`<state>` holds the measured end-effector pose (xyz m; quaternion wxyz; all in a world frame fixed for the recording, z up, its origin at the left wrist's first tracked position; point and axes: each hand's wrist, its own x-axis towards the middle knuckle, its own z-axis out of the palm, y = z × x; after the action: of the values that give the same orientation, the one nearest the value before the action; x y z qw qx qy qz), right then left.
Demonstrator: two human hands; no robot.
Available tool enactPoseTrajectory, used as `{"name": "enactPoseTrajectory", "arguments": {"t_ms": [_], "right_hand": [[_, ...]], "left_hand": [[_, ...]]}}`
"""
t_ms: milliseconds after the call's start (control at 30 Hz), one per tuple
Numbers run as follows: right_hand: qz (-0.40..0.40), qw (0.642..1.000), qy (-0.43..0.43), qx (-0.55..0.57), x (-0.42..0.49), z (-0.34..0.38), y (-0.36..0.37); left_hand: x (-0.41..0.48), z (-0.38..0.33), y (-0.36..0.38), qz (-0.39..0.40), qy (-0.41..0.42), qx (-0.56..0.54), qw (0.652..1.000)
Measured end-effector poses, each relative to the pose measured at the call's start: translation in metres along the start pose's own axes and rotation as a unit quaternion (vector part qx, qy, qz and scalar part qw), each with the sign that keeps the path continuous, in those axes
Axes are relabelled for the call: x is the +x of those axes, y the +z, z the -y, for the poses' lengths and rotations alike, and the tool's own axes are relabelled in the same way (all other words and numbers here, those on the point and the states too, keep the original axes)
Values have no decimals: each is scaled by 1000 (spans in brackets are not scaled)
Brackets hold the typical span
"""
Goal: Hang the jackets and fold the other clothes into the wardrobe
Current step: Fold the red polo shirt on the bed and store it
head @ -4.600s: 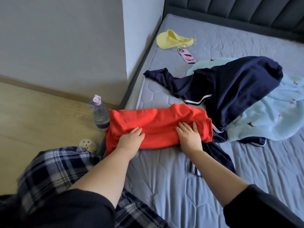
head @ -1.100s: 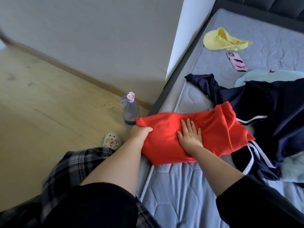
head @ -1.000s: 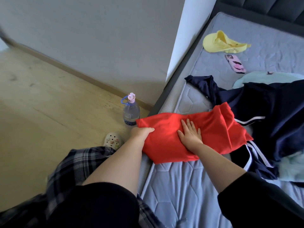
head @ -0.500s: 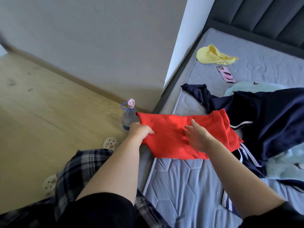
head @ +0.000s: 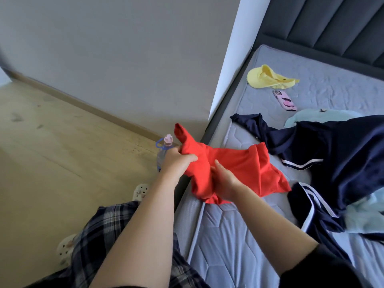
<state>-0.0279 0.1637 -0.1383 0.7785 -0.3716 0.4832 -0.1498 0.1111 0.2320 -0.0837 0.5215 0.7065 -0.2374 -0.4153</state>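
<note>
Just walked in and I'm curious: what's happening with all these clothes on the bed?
A person is handling a red garment at the edge of the mattress. The left hand grips one bunched end, lifted off the bed; the right hand holds the cloth near its middle. A navy jacket and a light blue garment lie unfolded beside it. No wardrobe is in view.

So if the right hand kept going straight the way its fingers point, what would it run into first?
The right hand points up and left into the bunched red cotton garment it already touches; beyond that lies the left hand, though depth is unclear.
</note>
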Motion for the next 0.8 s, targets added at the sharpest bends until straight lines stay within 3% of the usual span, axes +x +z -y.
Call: {"name": "enactPoseTrajectory", "arguments": {"t_ms": [100, 167, 233, 400, 467, 533, 633, 733, 800], "right_hand": [[5, 998, -35, 59, -14, 31, -34], [30, 990, -60, 124, -24, 49, -62], [6, 989, -73, 125, -31, 62, -85], [-18, 998, -35, 40, -28, 68, -108], [-60, 998, -24, -3, -21, 69, -101], [-123, 992, -1, -38, -16, 70, -94], [-203, 969, -12, -141, -9, 70, -88], [-272, 925, -107, -243, -7, 70, -80], [-317, 889, -176, -280, -7, 73, -78]], "left_hand": [[-3, -10, 14, 192, -40, -170, 966], [-5, -9, 30, 267, -76, -162, 947], [-11, 2, 52, 298, -77, -117, 944], [-19, 19, 84, 273, -88, -80, 955], [-15, 21, 84, 174, -60, -42, 982], [-8, 28, 78, 71, 29, 95, 992], [-6, 43, 74, 93, 76, 196, 973], [-8, 51, 79, 131, 131, 235, 954], [-10, 54, 84, 141, 228, 320, 909]]}}
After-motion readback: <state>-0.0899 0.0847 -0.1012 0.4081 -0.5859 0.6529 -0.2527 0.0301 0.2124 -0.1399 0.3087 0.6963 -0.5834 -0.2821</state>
